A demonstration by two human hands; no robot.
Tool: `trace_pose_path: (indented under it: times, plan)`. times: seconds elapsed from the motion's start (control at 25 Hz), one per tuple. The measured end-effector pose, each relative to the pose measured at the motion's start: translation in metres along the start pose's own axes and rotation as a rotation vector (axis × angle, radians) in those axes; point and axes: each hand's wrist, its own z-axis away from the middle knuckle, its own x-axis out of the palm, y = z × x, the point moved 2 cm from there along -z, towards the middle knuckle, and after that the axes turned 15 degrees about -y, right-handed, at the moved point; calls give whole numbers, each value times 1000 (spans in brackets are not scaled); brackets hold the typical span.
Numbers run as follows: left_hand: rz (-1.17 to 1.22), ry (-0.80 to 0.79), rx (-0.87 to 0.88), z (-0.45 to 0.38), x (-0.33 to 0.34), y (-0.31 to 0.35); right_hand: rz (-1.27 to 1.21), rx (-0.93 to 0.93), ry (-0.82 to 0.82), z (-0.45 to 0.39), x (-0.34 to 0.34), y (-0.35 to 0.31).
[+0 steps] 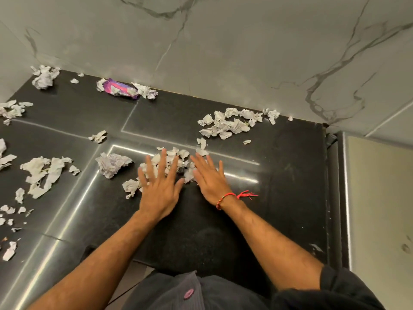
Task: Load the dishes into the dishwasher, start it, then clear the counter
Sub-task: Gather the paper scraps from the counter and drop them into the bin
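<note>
Crumpled white paper scraps litter the black stone counter point(279, 198). My left hand point(159, 189) lies flat with spread straight fingers on a small heap of scraps point(176, 156) at the counter's middle. My right hand point(211, 175), with a red thread on its wrist, lies flat beside it, fingers straight, touching the same heap from the right. Neither hand holds anything. A crumpled ball of paper point(112, 164) sits just left of my left hand.
More scraps lie in a pile at the back right point(232, 124) and in clusters on the left point(43, 173). A purple wrapper point(119, 88) lies against the grey marble wall point(223, 52). The counter ends at the right beside a pale cabinet panel point(380, 209).
</note>
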Motion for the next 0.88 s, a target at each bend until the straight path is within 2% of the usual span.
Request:
trace_pose_path:
  times: [0.08, 0.12, 0.16, 0.2, 0.28, 0.44, 0.52, 0.64, 0.72, 0.8, 0.88]
  plan:
    - [64, -8, 157, -14, -8, 29, -344, -90, 311, -2, -20, 0]
    - [54, -47, 225, -23, -9, 43, -355, -76, 466, -5, -36, 11]
    - [3, -98, 261, -30, -7, 53, -303, -25, 540, -9, -54, 25]
    - [-70, -142, 257, -35, -2, 57, -218, 38, 544, -16, -74, 40]
    - [-150, -165, 179, -39, 8, 47, -27, 162, 425, -33, -111, 69]
    - [-132, -120, 63, -28, 5, -2, 194, 350, 174, -65, -152, 107]
    - [-184, -62, -7, -24, -6, -17, 302, 404, 71, -77, -144, 106]
    - [-104, 19, -12, -38, -32, 1, 443, 319, 34, -75, -96, 75]
    - [20, 13, 98, -68, -50, 29, 406, 215, 36, -66, -58, 48]
    - [70, -30, 187, -99, -58, 55, 135, 99, 72, -52, -46, 36]
    - [3, -128, 199, -120, -48, 69, -165, 34, 291, -36, -68, 52]
